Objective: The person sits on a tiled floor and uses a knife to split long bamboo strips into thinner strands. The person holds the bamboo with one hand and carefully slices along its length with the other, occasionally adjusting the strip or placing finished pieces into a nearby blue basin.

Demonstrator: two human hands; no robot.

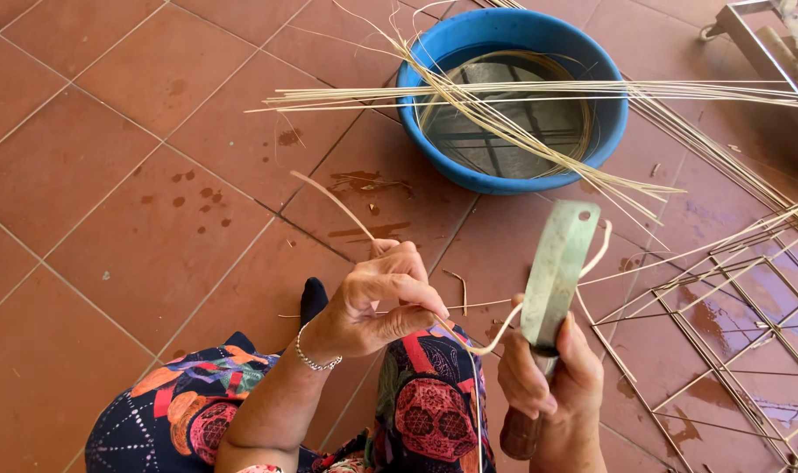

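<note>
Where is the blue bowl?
The blue bowl sits on the tiled floor at the top of the head view, beyond both hands, with thin reeds lying across it.

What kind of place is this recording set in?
Probably a home patio or yard floor used for cane weaving: terracotta floor tiles, a blue basin of water with cane strips across it, and a wire frame lying on the wet tiles.

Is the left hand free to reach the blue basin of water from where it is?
Probably not right away: the left hand is pinching a cane strip. The tiled floor between it and the blue basin looks open, though.
</note>
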